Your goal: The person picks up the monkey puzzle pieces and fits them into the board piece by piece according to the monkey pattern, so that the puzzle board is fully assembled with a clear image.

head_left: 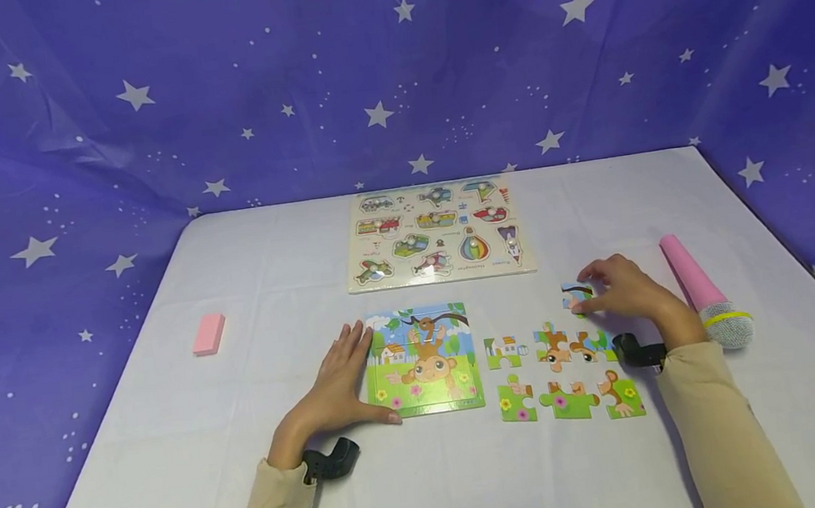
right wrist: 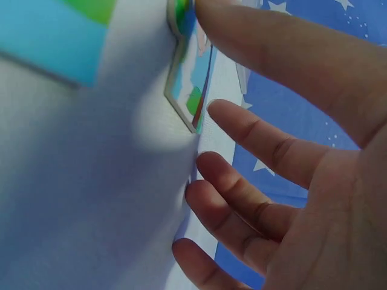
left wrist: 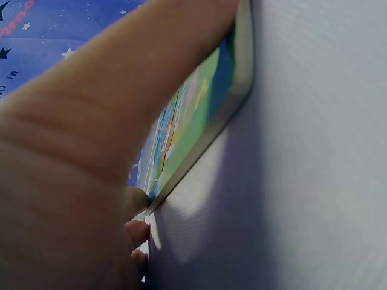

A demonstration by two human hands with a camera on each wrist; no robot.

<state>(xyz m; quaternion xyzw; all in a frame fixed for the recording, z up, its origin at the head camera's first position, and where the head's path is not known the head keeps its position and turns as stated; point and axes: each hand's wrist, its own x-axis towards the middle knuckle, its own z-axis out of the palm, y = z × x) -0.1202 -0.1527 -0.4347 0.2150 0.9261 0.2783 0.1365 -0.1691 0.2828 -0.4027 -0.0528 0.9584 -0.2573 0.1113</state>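
Note:
My left hand (head_left: 337, 385) rests beside the square monkey puzzle board (head_left: 428, 405), thumb along its near edge and fairly straight fingers at its left side. In the left wrist view, the board's pale edge (left wrist: 208, 130) shows beyond the thumb. My right hand (head_left: 621, 290) pinches a puzzle piece (head_left: 572, 295) with a branch and blue sky, thumb and index finger at its right side. In the right wrist view, the thumb is on the piece (right wrist: 192, 84) while the other fingers spread loosely. Several loose monkey puzzle pieces (head_left: 572, 407) lie right of the board.
A vehicle peg puzzle (head_left: 410, 277) lies at the back of the white table (head_left: 267, 278). The pink block (head_left: 209, 334) is far left. A pink toy microphone (head_left: 697, 275) lies right of my right hand. A purple starry cloth (head_left: 325, 62) hangs behind.

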